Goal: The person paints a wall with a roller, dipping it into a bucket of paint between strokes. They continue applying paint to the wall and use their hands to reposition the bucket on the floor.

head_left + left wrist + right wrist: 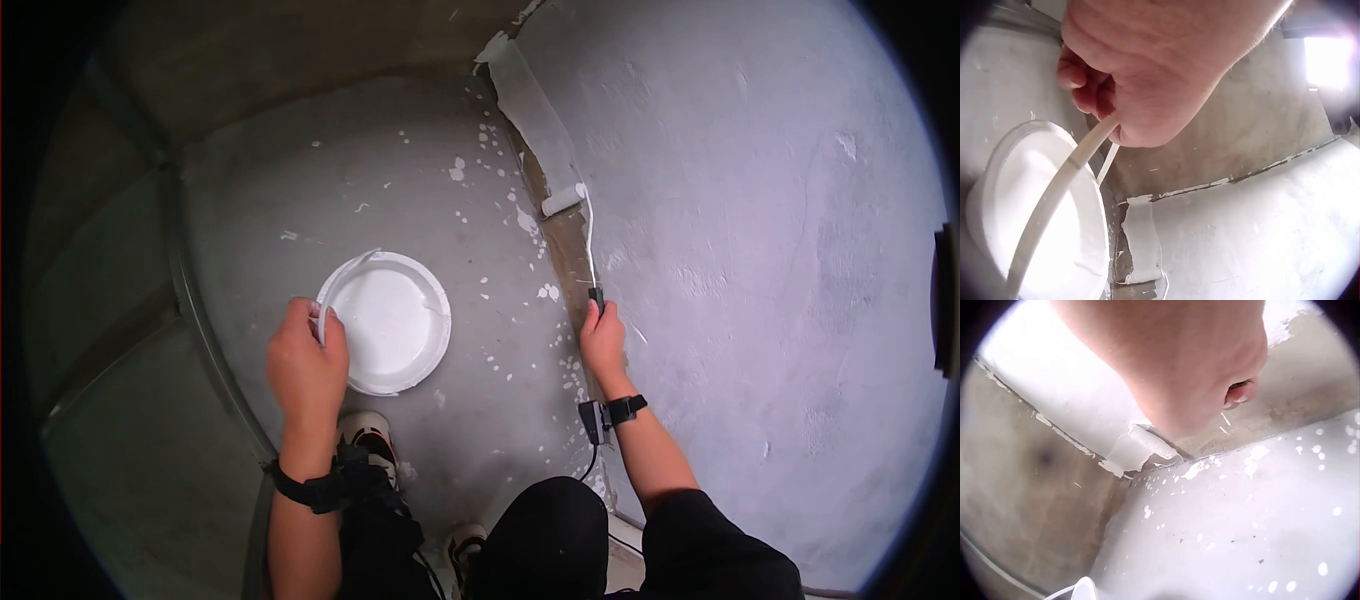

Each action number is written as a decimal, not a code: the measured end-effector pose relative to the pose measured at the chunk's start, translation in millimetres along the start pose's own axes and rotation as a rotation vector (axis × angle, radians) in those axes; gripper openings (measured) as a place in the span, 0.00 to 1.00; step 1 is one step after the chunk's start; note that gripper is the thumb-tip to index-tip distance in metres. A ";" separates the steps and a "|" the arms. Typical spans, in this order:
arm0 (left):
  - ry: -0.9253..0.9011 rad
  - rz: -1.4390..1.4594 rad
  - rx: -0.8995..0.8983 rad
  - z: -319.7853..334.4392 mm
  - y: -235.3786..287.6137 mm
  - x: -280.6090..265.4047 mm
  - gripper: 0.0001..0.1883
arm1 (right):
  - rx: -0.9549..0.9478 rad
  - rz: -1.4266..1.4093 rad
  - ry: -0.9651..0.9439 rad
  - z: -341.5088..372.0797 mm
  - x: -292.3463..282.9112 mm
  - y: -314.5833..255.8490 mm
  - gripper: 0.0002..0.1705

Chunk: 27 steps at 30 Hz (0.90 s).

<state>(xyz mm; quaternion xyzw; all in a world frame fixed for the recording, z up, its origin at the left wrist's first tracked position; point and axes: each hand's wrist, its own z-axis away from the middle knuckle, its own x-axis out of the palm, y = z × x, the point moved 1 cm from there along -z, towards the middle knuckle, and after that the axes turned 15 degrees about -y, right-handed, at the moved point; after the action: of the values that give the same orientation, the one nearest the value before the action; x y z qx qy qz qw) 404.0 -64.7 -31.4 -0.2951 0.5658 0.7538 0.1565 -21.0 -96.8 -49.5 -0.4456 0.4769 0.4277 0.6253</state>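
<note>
In the head view my left hand (307,360) grips the pale bail handle (338,282) of a round white bucket (446,322). White paint (385,312) shows inside it. The left wrist view has the handle (1063,178) running up into the curled fingers, over the tilted bucket mouth. On the other side my right hand (603,342) holds a small paint roller by its black grip (597,297). Its white roller sleeve (563,199) lies at the lower end of a fresh white strip (528,105) along the wall's bottom edge. In the right wrist view the hand (1185,369) hides the roller.
Grey floor (460,380) with white paint spatters runs along the painted wall (740,200) at right. A brown unpainted wall (300,50) closes the far end. A dark rail (195,300) stands at left. My shoes (370,440) are close beside the bucket.
</note>
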 end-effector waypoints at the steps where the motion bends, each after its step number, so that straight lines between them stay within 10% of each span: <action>1: 0.000 0.006 -0.005 -0.1 0.3 0.6 0.07 | -0.003 0.002 0.005 8.6 -1.6 6.3 0.18; 16: -0.034 -0.058 0.005 0.0 2.4 -3.5 0.07 | 0.077 -0.067 0.003 121.7 -6.5 73.1 0.17; 27: -0.033 -0.069 -0.007 4.2 5.3 -3.3 0.07 | 0.123 0.031 0.027 29.1 15.0 1.0 0.20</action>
<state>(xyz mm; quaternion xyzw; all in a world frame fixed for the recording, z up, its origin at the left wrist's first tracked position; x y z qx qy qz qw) 402.4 -62.1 -24.5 -0.3024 0.5502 0.7547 0.1905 -13.0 -66.9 -60.0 -0.4046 0.5179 0.4011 0.6382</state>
